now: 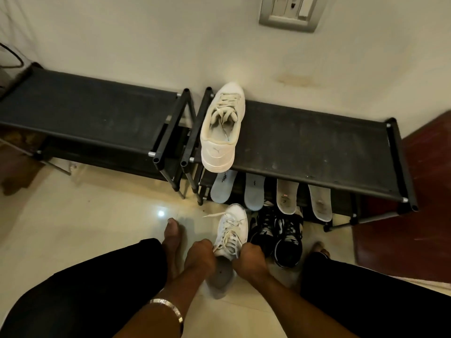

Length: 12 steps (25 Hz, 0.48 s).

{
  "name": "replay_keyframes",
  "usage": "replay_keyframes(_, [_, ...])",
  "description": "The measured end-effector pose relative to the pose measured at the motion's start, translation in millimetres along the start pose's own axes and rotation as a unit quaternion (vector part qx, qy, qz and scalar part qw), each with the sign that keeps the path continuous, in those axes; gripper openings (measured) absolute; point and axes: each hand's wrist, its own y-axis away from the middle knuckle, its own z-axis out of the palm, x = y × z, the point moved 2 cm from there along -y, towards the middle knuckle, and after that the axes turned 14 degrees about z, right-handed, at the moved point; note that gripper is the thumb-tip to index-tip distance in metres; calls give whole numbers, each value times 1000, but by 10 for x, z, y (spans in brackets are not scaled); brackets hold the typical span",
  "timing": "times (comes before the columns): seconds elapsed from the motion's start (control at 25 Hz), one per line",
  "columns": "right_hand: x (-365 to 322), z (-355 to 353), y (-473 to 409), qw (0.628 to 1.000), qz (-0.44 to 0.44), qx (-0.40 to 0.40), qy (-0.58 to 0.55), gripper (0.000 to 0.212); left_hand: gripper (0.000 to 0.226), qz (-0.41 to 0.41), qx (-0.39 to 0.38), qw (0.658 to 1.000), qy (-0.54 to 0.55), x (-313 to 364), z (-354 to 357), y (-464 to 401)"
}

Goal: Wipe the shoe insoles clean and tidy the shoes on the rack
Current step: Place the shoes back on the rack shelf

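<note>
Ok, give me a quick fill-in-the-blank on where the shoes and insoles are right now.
1. The number of insoles leaning against the right-hand rack is ____.
2. The white shoe on the rack sits at the top shelf's ____ end.
3. Both hands, left hand and right hand, hold the white shoe on the floor, which stands beside a ____ pair of sneakers.

Missing words: four; left; black

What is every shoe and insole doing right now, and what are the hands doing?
White lace-up sneaker on the floor: held at its opening by both hands.
Left hand: gripping it.
Right hand: gripping it.
White sneaker on the black rack: upright, heel overhanging.
Four pale insoles: leaning against the rack.
Black-and-white sneakers: on the floor.
</note>
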Motion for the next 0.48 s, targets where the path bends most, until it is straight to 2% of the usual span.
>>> replay_keyframes(0.2, [51,-154,516,1000,-22,21,-1,35,25,24,12,998,-55,62,-197,429])
replay_keyframes(0.32, [50,-295,792,998,-34,48,6,36,25,33,10,999,-40,158,-377,636])
replay_keyframes(0.48, [16,-471,1016,998,-37,45,-5,33,26,49,33,998,-28,291,-638,830])
